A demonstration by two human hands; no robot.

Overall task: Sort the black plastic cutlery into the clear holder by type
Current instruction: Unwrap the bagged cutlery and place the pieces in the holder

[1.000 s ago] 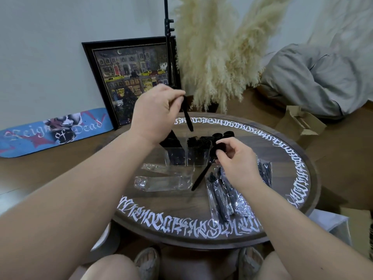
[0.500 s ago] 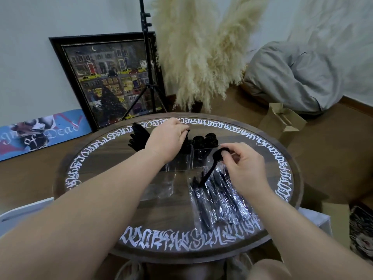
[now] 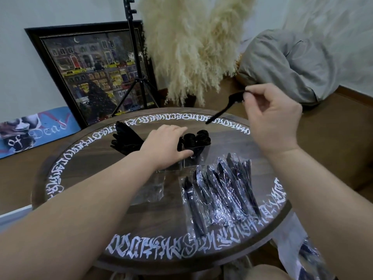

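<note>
On the round wooden table (image 3: pixel 96 170) stands the clear holder (image 3: pixel 191 161). Black spoon bowls (image 3: pixel 198 138) stick up from its right compartment, and black forks (image 3: pixel 125 141) fan out from its left side. My left hand (image 3: pixel 166 147) lies over the top of the holder, fingers curled over it and thumb along its front. My right hand (image 3: pixel 270 118) is raised above the table's far right and pinches a black spoon (image 3: pixel 226 108) by its bowl end, handle pointing down and left. Several wrapped black cutlery pieces (image 3: pixel 220 190) lie in a row in front of the holder.
Empty clear wrappers (image 3: pixel 150 190) lie under my left forearm. Behind the table stand a framed painting (image 3: pixel 92 73), a black tripod stand (image 3: pixel 137 77) and pampas grass (image 3: pixel 193 47). A grey cushion (image 3: pixel 292 63) lies at right, a skateboard deck (image 3: pixel 34 130) at left.
My right hand lifted the spoon up and to the right, clear of the wrapped pieces. My left hand lowered onto the holder after bringing a black piece down to it.
</note>
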